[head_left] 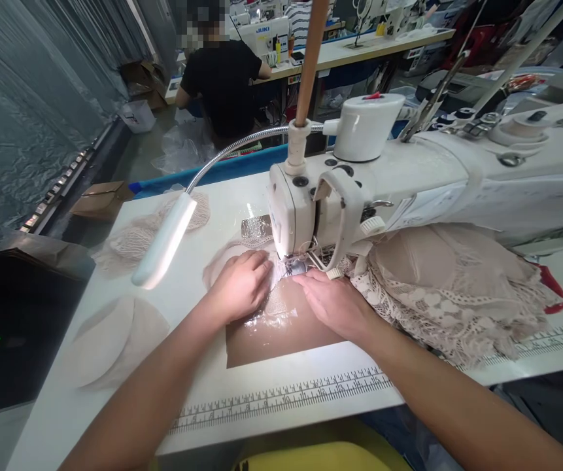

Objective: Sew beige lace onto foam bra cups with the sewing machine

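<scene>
Beige lace fabric (231,254) lies under the needle area of a white sewing machine (288,216), on a brown plate (286,337) partly covered with clear shiny tape. My left hand (246,281) is just left of the presser foot, fingers bent and closed on the fabric. On the other side, my right hand (333,297) has its fingers pressed together at the fabric's edge, close by the presser foot. Its fingertips partly hide what they grip. The needle and seam are too small to make out clearly.
A heap of beige lace pieces (448,281) lies right of the machine. Rounded fabric cups (109,340) and lace bundles (134,239) sit at the left. A lit lamp (166,239) hangs over the table. A printed ruler (286,396) follows the front edge. A person (222,78) sits beyond.
</scene>
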Available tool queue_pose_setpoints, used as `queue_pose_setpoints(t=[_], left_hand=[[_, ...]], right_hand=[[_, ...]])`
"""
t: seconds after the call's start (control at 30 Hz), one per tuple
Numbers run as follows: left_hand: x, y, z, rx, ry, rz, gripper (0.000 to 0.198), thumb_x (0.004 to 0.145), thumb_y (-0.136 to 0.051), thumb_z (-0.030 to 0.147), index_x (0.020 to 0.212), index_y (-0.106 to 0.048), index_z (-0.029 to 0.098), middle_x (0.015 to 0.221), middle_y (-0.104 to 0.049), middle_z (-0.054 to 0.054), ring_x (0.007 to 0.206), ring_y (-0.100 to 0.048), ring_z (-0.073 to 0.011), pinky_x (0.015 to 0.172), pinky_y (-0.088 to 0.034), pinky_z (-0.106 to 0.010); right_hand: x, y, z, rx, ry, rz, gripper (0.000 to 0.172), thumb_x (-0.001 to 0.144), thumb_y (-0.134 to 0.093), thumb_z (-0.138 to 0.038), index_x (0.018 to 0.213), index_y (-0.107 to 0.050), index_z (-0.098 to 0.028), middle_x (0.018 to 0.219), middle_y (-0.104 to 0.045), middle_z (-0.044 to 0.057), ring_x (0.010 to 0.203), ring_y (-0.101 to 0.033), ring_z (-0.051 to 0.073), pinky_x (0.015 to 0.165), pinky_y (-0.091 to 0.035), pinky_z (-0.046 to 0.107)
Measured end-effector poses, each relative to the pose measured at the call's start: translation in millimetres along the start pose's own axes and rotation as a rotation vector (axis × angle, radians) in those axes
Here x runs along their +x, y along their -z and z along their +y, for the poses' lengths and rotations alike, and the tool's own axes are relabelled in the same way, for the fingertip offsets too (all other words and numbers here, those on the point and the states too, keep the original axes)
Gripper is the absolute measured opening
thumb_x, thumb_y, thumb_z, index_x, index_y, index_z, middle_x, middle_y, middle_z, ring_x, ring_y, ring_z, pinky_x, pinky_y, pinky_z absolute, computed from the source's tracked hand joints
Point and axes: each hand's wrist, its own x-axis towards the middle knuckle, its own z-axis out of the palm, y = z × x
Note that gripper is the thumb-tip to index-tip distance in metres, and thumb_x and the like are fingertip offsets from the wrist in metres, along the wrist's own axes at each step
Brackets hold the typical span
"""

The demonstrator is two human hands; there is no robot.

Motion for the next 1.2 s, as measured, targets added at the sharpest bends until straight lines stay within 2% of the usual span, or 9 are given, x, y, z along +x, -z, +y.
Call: queue_pose_setpoints(t=[0.17,0.3,0.43,0.53,0.63,0.77,0.93,1.2], left_hand=[[-5,12.1,18,0.063,0.089,-0.134,0.028,0.094,-0.039,0.025,0.089,-0.064,0.014,0.093,-0.062,-0.011,0.082,-0.059,-0.0226,0.066,-0.048,-0.033],[-5,7.1,31,0.098,0.109,-0.137,0.028,0.094,-0.039,0.025,0.082,-0.062,0.013,0.089,-0.060,-0.011,0.074,-0.056,-0.0205,0.060,-0.047,-0.032],[-7,-0.1,34,0.022,-0.012,-0.072,0.025,0.093,-0.042,0.023,0.101,-0.063,0.012,0.095,-0.061,-0.012,0.082,-0.056,-0.0212,0.072,-0.050,-0.035],[-9,-3.1,31,-0.038,-0.086,-0.053,0.032,0.093,-0.042,0.023,0.117,-0.059,0.013,0.114,-0.060,-0.013,0.090,-0.055,-0.0218,0.079,-0.050,-0.036],[-11,-4.5,28,-0.040,-0.124,-0.059,0.037,0.092,-0.042,0.023,0.125,-0.055,0.012,0.128,-0.056,-0.011,0.093,-0.054,-0.0224,0.082,-0.050,-0.037],[-10,-5.4,26,-0.043,-0.135,-0.058,0.040,0.093,-0.039,0.023,0.126,-0.054,0.009,0.132,-0.055,-0.011,0.093,-0.054,-0.0233,0.083,-0.050,-0.038],[-7,-6.7,23,-0.077,-0.157,-0.039,0.040,0.094,-0.038,0.025,0.126,-0.054,0.008,0.133,-0.054,-0.013,0.100,-0.055,-0.0245,0.085,-0.049,-0.040],[-5,-15.1,18,-0.034,-0.154,-0.022,0.043,0.092,-0.040,0.025,0.130,-0.051,0.008,0.134,-0.053,-0.014,0.096,-0.053,-0.0256,0.083,-0.048,-0.042]], right_hand=[[-1,3,1,0.041,0.000,-0.018,0.035,0.084,-0.041,-0.006,0.103,-0.068,-0.016,0.091,-0.066,0.006,0.069,-0.054,0.014,0.066,-0.041,0.026],[-1,5,1,0.044,-0.024,-0.050,0.034,0.085,-0.039,-0.005,0.102,-0.067,-0.015,0.090,-0.064,0.006,0.067,-0.052,0.014,0.064,-0.040,0.026],[-1,5,2,0.041,-0.022,-0.036,0.034,0.084,-0.040,-0.005,0.104,-0.066,-0.015,0.095,-0.064,0.008,0.069,-0.053,0.014,0.065,-0.041,0.026],[-1,3,2,0.024,-0.013,-0.012,0.034,0.084,-0.041,-0.006,0.105,-0.066,-0.015,0.093,-0.064,0.008,0.072,-0.054,0.016,0.067,-0.042,0.027],[-2,3,2,0.018,0.019,-0.015,0.034,0.086,-0.040,-0.007,0.106,-0.066,-0.015,0.088,-0.063,0.007,0.074,-0.054,0.017,0.068,-0.041,0.027],[-4,2,-1,-0.045,0.076,-0.063,0.033,0.087,-0.041,-0.008,0.108,-0.065,-0.017,0.086,-0.060,0.005,0.068,-0.048,0.014,0.062,-0.035,0.026],[-3,0,-3,-0.147,0.060,-0.081,0.029,0.089,-0.043,-0.011,0.106,-0.065,-0.018,0.084,-0.058,0.002,0.064,-0.044,0.013,0.058,-0.029,0.027],[-1,-5,-2,-0.198,0.041,-0.035,0.026,0.089,-0.043,-0.012,0.101,-0.065,-0.017,0.082,-0.059,0.003,0.063,-0.045,0.014,0.056,-0.029,0.028]])
